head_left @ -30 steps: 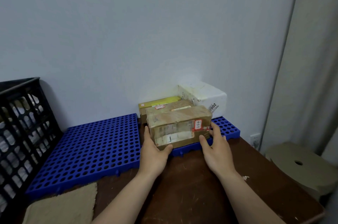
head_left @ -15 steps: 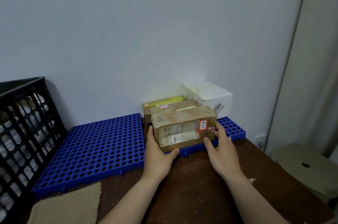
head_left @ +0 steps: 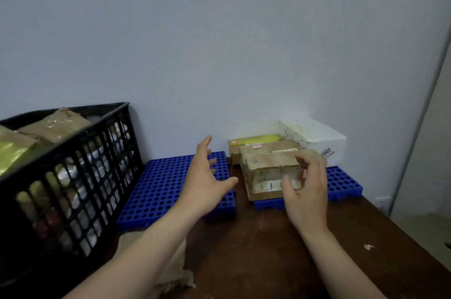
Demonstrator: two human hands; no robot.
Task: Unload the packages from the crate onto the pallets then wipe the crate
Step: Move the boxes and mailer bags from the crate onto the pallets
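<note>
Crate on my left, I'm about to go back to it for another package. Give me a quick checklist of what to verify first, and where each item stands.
1. Hands free: left hand spread open, right hand loosely curled, nothing in either grip. Ok.
2. Brown box set down: it rests on the right pallet. Ok.
3. Something to fetch: packages show at the top of the crate. Ok.
4. Room to unload: the left pallet is bare where it shows. Ok.
5. Cloth for wiping: lies on the table in front of the left pallet. Ok.
6. Dirt inside the crate: cannot tell.
</note>
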